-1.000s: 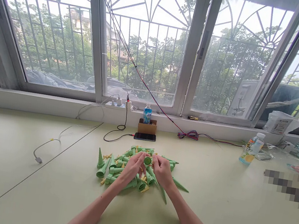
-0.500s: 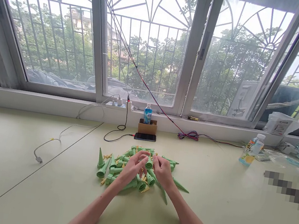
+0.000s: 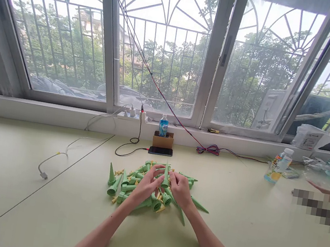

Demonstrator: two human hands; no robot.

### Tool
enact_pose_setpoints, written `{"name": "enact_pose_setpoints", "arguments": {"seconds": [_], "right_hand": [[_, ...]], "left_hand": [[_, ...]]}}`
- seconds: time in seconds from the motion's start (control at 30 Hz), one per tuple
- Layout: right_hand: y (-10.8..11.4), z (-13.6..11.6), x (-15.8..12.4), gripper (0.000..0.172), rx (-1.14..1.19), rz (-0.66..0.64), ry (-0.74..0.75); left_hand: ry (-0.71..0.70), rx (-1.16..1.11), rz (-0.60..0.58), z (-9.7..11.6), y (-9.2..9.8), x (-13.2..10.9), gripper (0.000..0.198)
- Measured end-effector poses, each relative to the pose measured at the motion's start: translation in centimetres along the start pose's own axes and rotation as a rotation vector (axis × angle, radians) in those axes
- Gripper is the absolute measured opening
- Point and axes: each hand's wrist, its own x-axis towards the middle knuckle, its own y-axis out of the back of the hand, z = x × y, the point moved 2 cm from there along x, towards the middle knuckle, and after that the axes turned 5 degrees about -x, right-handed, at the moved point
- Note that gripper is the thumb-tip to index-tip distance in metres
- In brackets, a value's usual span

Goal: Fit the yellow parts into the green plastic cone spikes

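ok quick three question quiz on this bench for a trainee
1. True or false: the green cone held between the left hand and the right hand points tip up.
2. What lies on the table just in front of the cardboard box? A a phone; B scissors; C a cup.
3. Fill in: the small loose parts in the pile of cones are coloured ____.
Key: 1 true; 2 A; 3 yellow.

Smooth green plastic cones (image 3: 129, 185), matt tabletop (image 3: 246, 221)
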Motion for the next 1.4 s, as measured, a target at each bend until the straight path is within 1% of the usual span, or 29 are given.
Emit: {"name": "enact_pose_setpoints", "arguments": {"seconds": [0.17,0.3,0.6,0.87,1.13,1.4], "right_hand": [[0.1,-0.2,0.0,0.048,0.005,0.004,0.025],[0.1,-0.1,0.0,0.046,0.001,-0.016,0.001],[0.1,0.2,0.0,0.044,-0.011,-0.029,-0.013],[0.0,0.5,0.0,0.045,-0.038,-0.028,-0.024],[-0.1,0.8,0.0,0.046,-0.069,-0.016,-0.021],[-0.3,1.2,0.0,0.044,-0.113,0.002,-0.031]], "left_hand": [[0.0,0.004,-0.014,-0.2,0.2,0.1,0.055],[-0.013,-0.004,-0.028,-0.4,0.3,0.1,0.055],[-0.035,-0.014,0.03,-1.1,0.7,0.5,0.054],[-0.051,0.093,0.06,-1.8,1.0,0.7,0.051],[-0.181,0.265,0.083,-1.7,1.1,0.7,0.042],[-0.212,0.272,0.061,-1.8,1.1,0.8,0.039]]}}
